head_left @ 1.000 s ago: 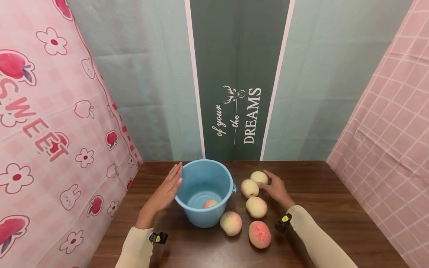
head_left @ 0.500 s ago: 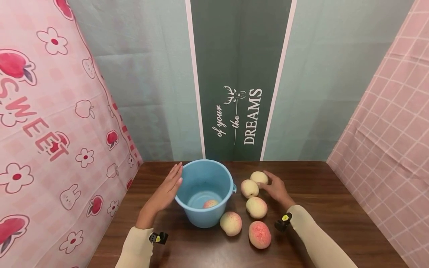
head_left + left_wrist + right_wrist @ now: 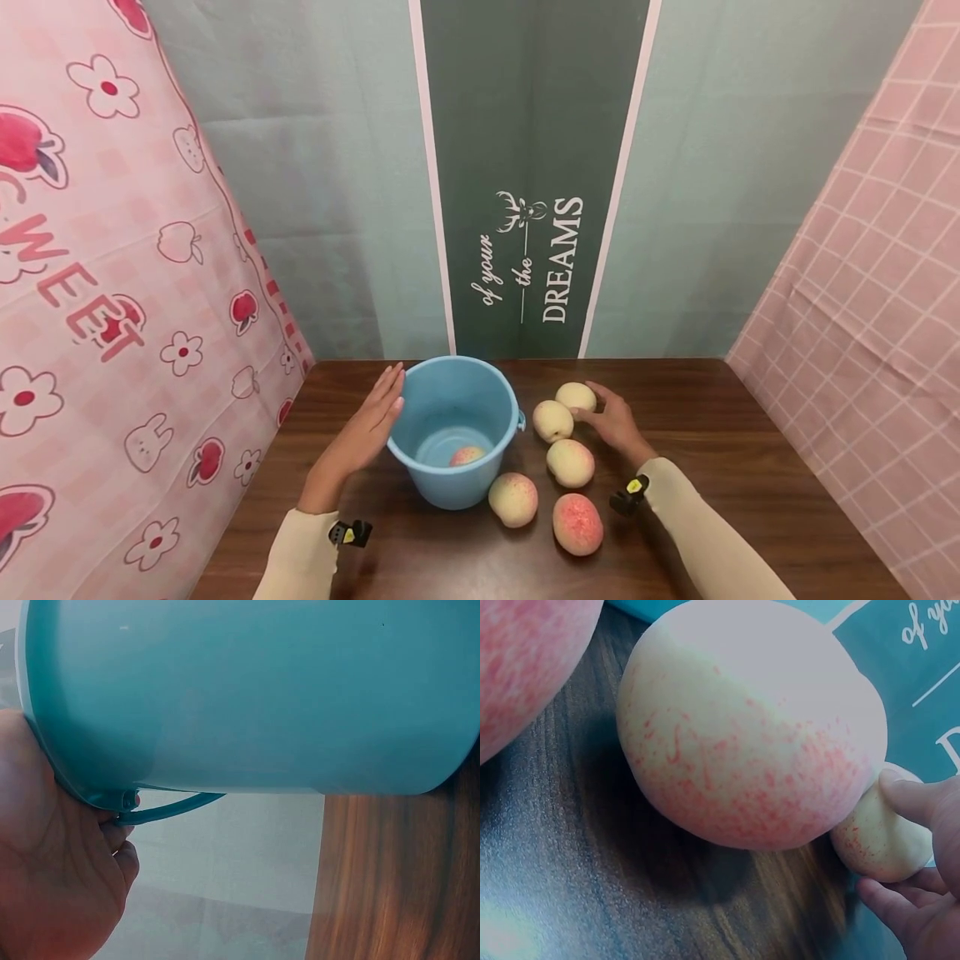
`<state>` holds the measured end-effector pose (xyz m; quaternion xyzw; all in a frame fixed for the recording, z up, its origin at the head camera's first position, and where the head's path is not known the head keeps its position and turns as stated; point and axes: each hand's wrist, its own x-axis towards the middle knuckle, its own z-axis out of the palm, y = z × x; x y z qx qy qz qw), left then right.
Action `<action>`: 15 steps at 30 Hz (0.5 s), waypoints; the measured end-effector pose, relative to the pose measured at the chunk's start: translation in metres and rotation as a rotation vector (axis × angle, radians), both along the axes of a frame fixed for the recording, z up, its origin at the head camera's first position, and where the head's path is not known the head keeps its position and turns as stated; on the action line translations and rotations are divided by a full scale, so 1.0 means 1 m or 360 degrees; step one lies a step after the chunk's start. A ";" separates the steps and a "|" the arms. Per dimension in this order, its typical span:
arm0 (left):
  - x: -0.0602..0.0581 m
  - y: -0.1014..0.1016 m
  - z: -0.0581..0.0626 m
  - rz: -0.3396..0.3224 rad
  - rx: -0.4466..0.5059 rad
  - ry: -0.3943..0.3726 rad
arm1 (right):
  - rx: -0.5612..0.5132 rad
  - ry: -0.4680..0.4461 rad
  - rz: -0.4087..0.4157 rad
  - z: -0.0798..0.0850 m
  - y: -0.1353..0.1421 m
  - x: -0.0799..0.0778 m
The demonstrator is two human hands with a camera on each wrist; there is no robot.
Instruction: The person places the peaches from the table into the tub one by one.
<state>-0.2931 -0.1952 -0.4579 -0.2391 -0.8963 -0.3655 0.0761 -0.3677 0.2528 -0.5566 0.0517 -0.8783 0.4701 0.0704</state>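
A light blue bucket (image 3: 450, 487) stands upright on the table, with one pink-and-cream peach (image 3: 467, 456) at its bottom. My left hand (image 3: 367, 429) rests against the bucket's left rim with straight fingers; the left wrist view has its palm beside the rim and the handle (image 3: 176, 809). On the right, my right hand (image 3: 617, 423) grips the farthest pale peach (image 3: 575, 397), thumb on one side and fingers on the other. A second pale peach (image 3: 553, 421) sits close to that one. In the right wrist view a nearer peach (image 3: 750, 742) fills the middle.
Nearer me on the brown wooden table (image 3: 420, 558) lie a yellowish peach (image 3: 571, 463), a blushed peach (image 3: 513, 500) by the bucket and a redder peach (image 3: 577, 524). A grey-green curtain (image 3: 345, 208) hangs behind, with pink cloths (image 3: 862, 250) at the sides.
The head view has shifted slightly, moving everything a little leftward in it. Both hands, the bucket and the peaches keep their places relative to each other.
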 end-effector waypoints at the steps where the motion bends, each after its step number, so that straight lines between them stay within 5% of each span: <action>1: 0.000 0.000 0.000 0.0003 0.0002 -0.0009 | -0.0004 0.0000 -0.0003 -0.001 0.000 0.000; 15: 0.001 -0.001 0.001 -0.0003 -0.0029 0.0009 | 0.0041 0.0033 -0.0076 -0.008 0.000 0.000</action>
